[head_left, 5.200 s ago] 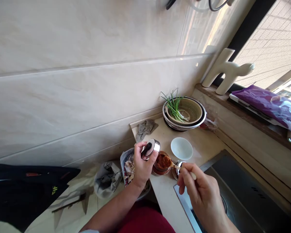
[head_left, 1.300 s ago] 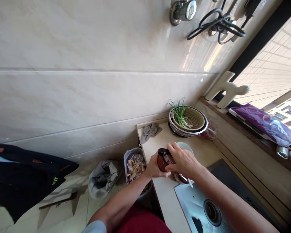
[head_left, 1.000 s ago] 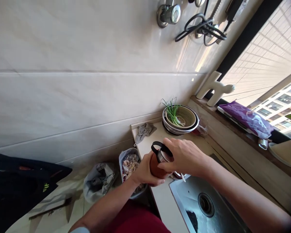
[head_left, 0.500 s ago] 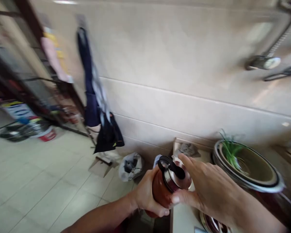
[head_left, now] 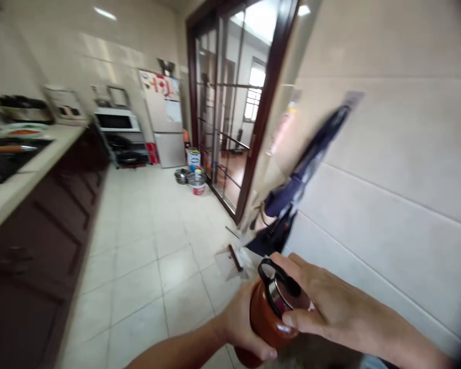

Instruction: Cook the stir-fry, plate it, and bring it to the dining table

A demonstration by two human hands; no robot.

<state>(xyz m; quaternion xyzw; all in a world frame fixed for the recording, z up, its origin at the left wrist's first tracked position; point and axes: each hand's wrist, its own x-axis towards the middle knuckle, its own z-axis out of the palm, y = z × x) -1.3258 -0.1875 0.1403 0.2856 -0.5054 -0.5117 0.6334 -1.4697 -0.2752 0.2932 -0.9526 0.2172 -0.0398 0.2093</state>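
A: Where's the jar?
B: Bottom centre of frame. Red-brown jar (head_left: pixel 267 323) held in the air over the floor (head_left: pixel 146 266), not on any tabletop. Base is cut off by the frame's lower edge.
A: Hands?
B: Left hand (head_left: pixel 241 328) wraps the body from the left, fingers (head_left: pixel 267 352) curled under it and pressed on the glass. Right hand (head_left: pixel 322 307) lies over the metal lid (head_left: pixel 280 297), fingers pressed down on the lid's edge; black clip handle (head_left: pixel 278 279) pokes out above. Palm side is hidden, so lid seating can't be judged.
A: Surroundings?
B: Blurred. Dark cloth (head_left: pixel 292 205) hangs on the tiled wall (head_left: pixel 388 179) at right, glass door (head_left: pixel 230 113) upper centre, dark cabinets (head_left: pixel 42 225) along the left, fridge (head_left: pixel 165 118) far back. Small items by the door are too smeared to identify.
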